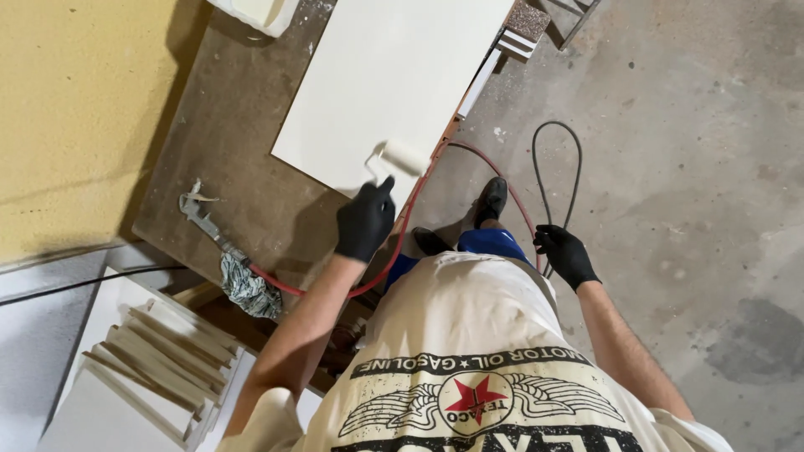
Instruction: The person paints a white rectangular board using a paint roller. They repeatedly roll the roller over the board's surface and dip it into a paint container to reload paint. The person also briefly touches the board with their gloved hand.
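My left hand (365,219), in a black glove, grips the handle of a small paint roller (404,156). The roller's white sleeve rests on the near edge of a large white panel (377,75) lying on a brown workbench (226,159). My right hand (568,254), also in a black glove, hangs at my side over the concrete floor. Its fingers are loosely curled and hold nothing. It is nearest to a black cable loop (578,167).
A metal tool (201,213) with a rag (249,287) and a red hose (394,251) lies on the bench's near left. White boards and slats (155,356) are stacked at lower left. A yellow wall (75,109) stands left. My shoes (492,199) stand beside the bench.
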